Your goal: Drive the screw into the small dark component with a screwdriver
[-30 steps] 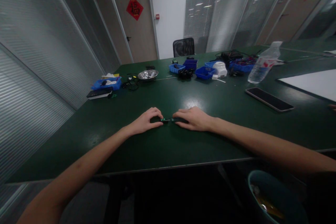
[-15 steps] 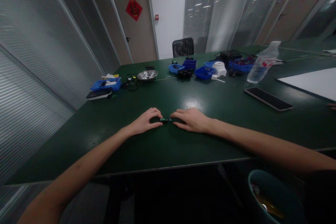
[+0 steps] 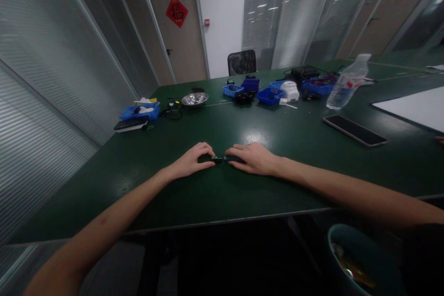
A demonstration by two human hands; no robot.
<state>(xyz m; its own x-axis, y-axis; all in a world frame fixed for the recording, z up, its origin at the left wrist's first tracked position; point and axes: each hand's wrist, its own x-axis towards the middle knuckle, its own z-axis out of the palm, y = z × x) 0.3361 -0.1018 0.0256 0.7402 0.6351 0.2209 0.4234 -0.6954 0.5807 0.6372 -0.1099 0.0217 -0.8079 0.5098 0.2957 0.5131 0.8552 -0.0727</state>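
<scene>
Near the front of the green table (image 3: pixel 194 199), my left hand (image 3: pixel 192 159) pinches a small green circuit board (image 3: pixel 217 159) with black parts between thumb and fingertips. Facing it from the right, my right hand (image 3: pixel 255 158) is closed on a small dark piece (image 3: pixel 229 158) that looks like a connector or cable end; most of it is hidden under the fingers. The two pieces lie end to end in one line, close together. I cannot tell whether they touch. Both hands rest low at the tabletop.
At the back left sit a blue tray (image 3: pixel 140 111), a black notebook (image 3: pixel 131 124) and a metal bowl (image 3: pixel 194 99). Blue bins (image 3: pixel 269 96) stand farther back. To the right are a water bottle (image 3: pixel 348 84), a phone (image 3: pixel 354 130) and a whiteboard (image 3: pixel 416 107). A bin (image 3: pixel 333 240) stands below the edge.
Both hands and the pieces between them stay in place. The whiteboard at the far right has shifted slightly to the right.
</scene>
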